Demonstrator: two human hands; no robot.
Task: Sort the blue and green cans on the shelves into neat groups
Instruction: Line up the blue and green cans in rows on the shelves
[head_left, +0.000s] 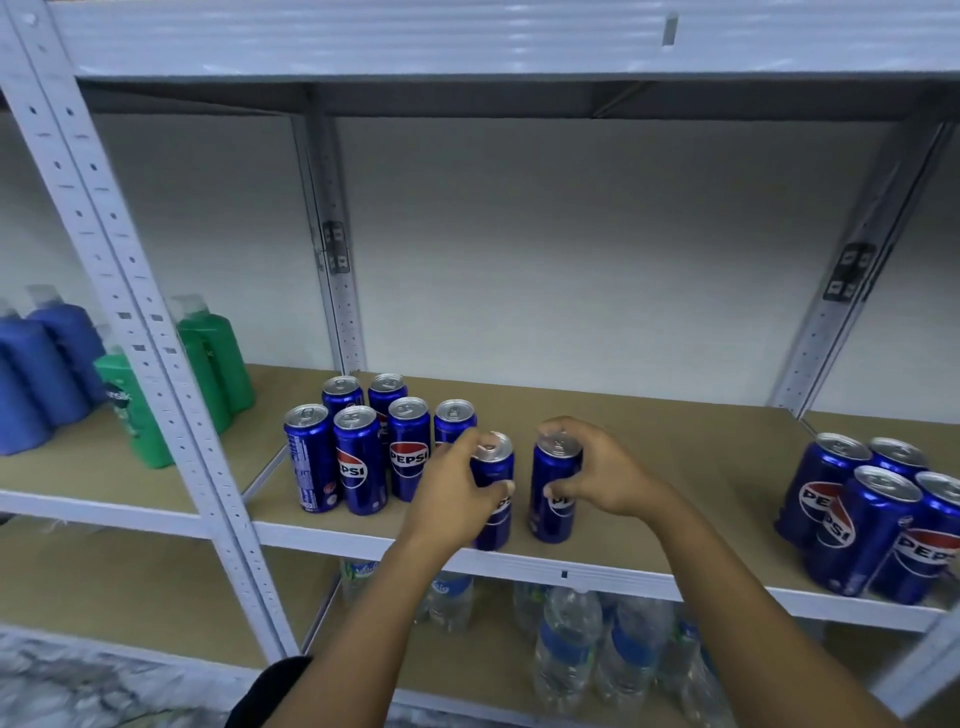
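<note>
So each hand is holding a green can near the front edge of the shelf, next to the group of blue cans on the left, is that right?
Not quite. The head view shows both held cans are blue, not green: the left hand grips one blue can and the right hand grips another blue can, near the shelf front edge, beside the group of blue cans.

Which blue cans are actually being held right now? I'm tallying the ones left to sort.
Two: the left hand grips one can, the right hand the can beside it, both at the shelf's front edge. The others stand untouched.
</note>
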